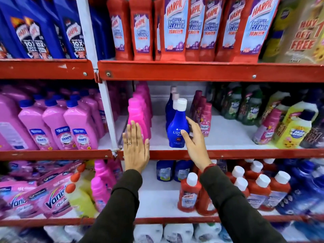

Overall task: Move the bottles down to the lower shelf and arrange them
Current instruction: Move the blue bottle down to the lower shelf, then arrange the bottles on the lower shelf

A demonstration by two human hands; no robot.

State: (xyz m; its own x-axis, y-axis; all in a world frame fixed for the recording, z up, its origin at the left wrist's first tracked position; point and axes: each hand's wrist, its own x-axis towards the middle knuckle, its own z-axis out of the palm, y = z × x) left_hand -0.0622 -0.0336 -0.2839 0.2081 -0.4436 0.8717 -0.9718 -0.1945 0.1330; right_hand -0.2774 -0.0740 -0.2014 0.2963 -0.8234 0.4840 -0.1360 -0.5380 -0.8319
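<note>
On the middle shelf [228, 137] a row of bright pink bottles [135, 111] runs back from the front edge. My left hand [135, 151] is flat and open, fingers pointing up, pressed against the front pink bottle. A blue bottle with a white cap [175, 132] stands at the shelf's front edge, more blue ones lined up behind it. My right hand [196, 142] grips its right side, thumb on the label and fingers round the shoulder. The lower shelf [157, 195] shows a bare white patch below my hands.
Small pink Comfort bottles [205, 120] stand right of the blue row. The lower shelf holds pink bottles [100, 186] on the left, red Harpic bottles [188, 195] on the right and blue tubs [164, 170] behind. A red shelf rail [228, 154] runs between the levels.
</note>
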